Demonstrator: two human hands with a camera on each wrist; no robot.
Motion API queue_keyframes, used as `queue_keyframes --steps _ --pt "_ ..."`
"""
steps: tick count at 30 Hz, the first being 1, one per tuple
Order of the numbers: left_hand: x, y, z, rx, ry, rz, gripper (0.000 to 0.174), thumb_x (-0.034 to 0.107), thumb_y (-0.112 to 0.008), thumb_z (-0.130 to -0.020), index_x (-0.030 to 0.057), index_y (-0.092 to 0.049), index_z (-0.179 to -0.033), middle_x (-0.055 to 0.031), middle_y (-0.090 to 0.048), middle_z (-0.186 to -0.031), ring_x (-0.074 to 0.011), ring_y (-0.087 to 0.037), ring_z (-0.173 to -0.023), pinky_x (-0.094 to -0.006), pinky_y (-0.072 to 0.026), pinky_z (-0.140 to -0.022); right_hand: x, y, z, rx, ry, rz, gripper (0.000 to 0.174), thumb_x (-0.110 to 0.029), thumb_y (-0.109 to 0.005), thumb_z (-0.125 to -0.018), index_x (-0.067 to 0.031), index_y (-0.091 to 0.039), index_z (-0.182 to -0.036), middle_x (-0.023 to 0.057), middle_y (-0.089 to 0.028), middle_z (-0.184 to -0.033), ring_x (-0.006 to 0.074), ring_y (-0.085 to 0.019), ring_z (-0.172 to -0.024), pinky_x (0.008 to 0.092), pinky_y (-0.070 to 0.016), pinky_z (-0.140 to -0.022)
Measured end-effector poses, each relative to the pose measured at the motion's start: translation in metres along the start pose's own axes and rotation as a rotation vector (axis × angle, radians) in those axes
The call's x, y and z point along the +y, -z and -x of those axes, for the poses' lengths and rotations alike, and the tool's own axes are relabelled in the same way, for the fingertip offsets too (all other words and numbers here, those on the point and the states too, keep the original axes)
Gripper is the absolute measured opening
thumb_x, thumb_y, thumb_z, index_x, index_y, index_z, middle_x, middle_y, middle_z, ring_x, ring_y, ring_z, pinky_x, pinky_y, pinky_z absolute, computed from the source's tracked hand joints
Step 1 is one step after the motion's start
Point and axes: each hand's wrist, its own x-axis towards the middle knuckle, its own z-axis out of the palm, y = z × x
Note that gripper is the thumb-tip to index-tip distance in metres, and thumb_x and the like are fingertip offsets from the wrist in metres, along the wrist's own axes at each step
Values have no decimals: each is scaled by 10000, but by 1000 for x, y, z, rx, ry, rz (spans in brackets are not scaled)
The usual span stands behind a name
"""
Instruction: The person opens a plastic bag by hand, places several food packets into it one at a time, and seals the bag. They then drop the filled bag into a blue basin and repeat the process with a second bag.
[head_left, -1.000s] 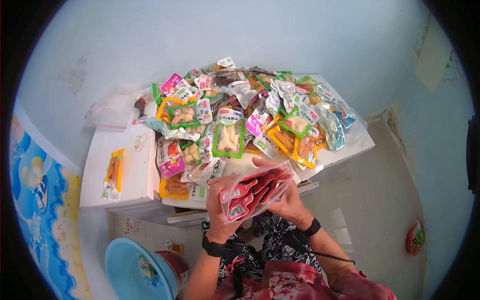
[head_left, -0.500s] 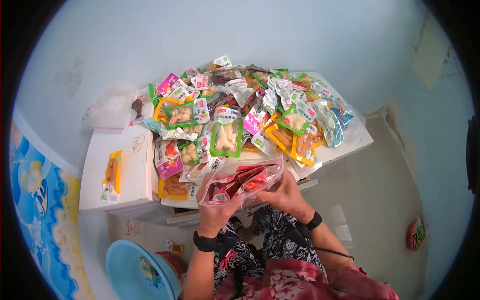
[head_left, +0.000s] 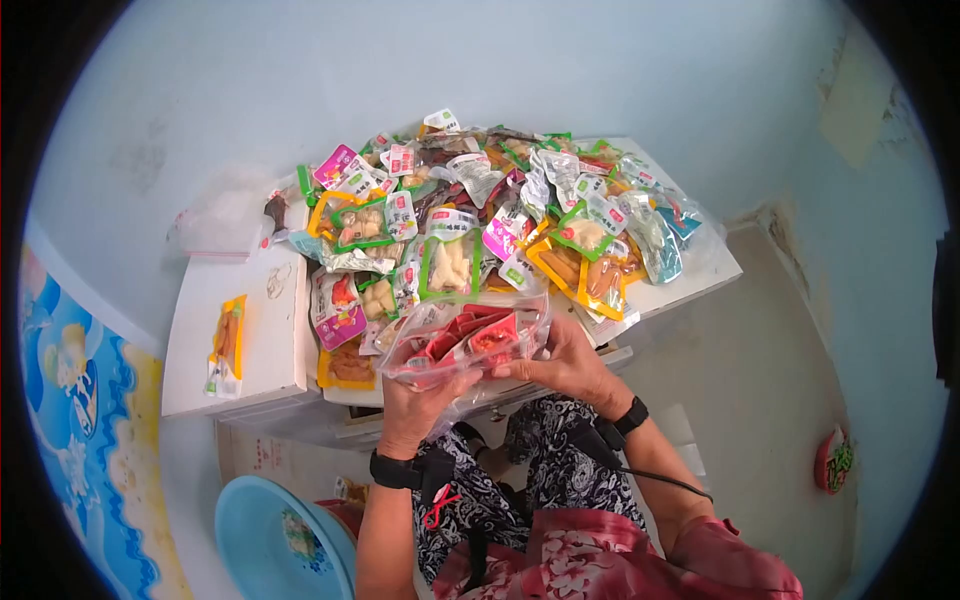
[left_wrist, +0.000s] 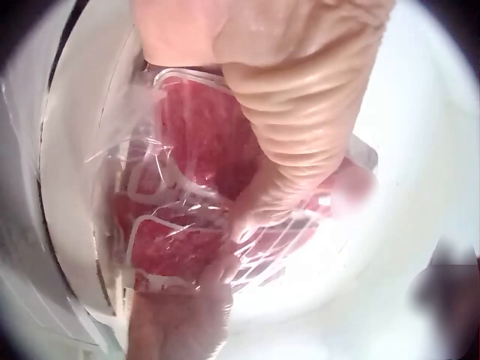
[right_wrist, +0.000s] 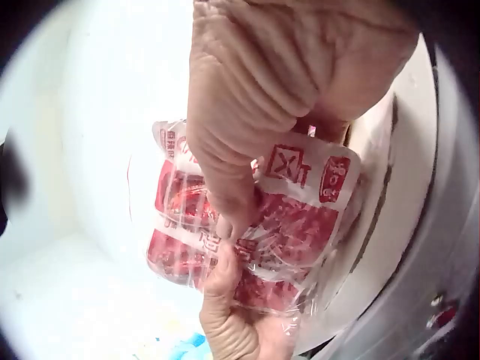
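A clear plastic bag (head_left: 412, 352) filled with several red food packets (head_left: 495, 338) is held up in front of the pile. My left hand (head_left: 420, 405) grips its left lower side, thumb pressed across the plastic in the left wrist view. On the other side my right hand (head_left: 572, 368) grips the bag, its thumb (right_wrist: 229, 199) lying over the red-and-white packets. The two thumbs come close together at the bag's near face. Fingers behind the bag are hidden. Just beyond it lies a heap of sealed snack packets, among them a green-edged packet (head_left: 450, 268).
The heap lies on a white table (head_left: 705, 270). A lone yellow-edged packet (head_left: 228, 340) lies on a white surface at left, near clear plastic bags (head_left: 225, 225). A blue basin (head_left: 245, 500) stands on the floor at left; a small red container (head_left: 832, 462) sits far right.
Both hands have shifted the bag left and slightly toward the heap. It was tilted with its left end low and now lies more level, with the hands lower along its sides.
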Motion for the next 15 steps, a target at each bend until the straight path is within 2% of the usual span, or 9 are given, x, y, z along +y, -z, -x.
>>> queue_keyframes --steps 3,4,7,8,11,12,15 --pt "32 -14 -7 89 -297 -141 704 115 -908 -796 -25 -569 -1397 -134 -702 -1237 -207 -667 -1159 -361 -569 -959 -9 8 -1 -21 83 203 738 -161 -894 -851 -27 -527 -1478 81 -649 -1385 177 -588 -1275 369 -446 -1128" --pt "34 -11 -8 97 -236 -111 666 127 -899 -809 -36 -581 -1371 -142 -696 -1253 -214 -665 -1175 -360 -569 -980 -17 6 0 -8 89 216 712 -178 -885 -862 -24 -540 -1466 83 -658 -1367 177 -595 -1266 368 -451 -1121" --pt "45 -8 -13 47 -214 -66 620 84 -862 -810 -33 -596 -1358 -145 -710 -1222 -205 -681 -1103 -340 -546 -1003 -25 8 -2 22 79 213 592 -227 -840 -909 -19 -600 -1408 78 -688 -1302 166 -621 -1212 358 -476 -1080" --pt "47 -5 -15 27 -191 -50 515 130 -875 -837 -17 -657 -1280 -123 -720 -1211 -174 -682 -1097 -326 -569 -960 -27 10 -5 31 73 205 548 -243 -822 -927 -18 -623 -1385 74 -697 -1279 161 -631 -1190 354 -486 -1063" --pt "57 -4 -16 35 -120 -26 427 105 -856 -856 -18 -687 -1228 -100 -738 -1157 -142 -686 -1038 -302 -565 -935 -47 13 -15 33 140 173 388 -251 -755 -986 -15 -692 -1287 56 -716 -1192 145 -646 -1117 339 -508 -1013" --pt "66 -7 -14 43 -46 46 333 93 -815 -896 -23 -707 -1190 -67 -749 -1109 -120 -685 -1005 -280 -553 -912 -50 16 -18 37 205 273 274 -233 -710 -1023 -21 -738 -1194 29 -726 -1062 118 -649 -1001 309 -531 -914" --pt "59 1 -18 106 -83 12 237 113 -764 -946 -15 -735 -1143 -41 -756 -1069 -107 -685 -968 -253 -541 -881 -54 18 -26 40 159 294 233 -233 -698 -1035 -32 -760 -1134 2 -717 -942 82 -631 -899 283 -530 -814"
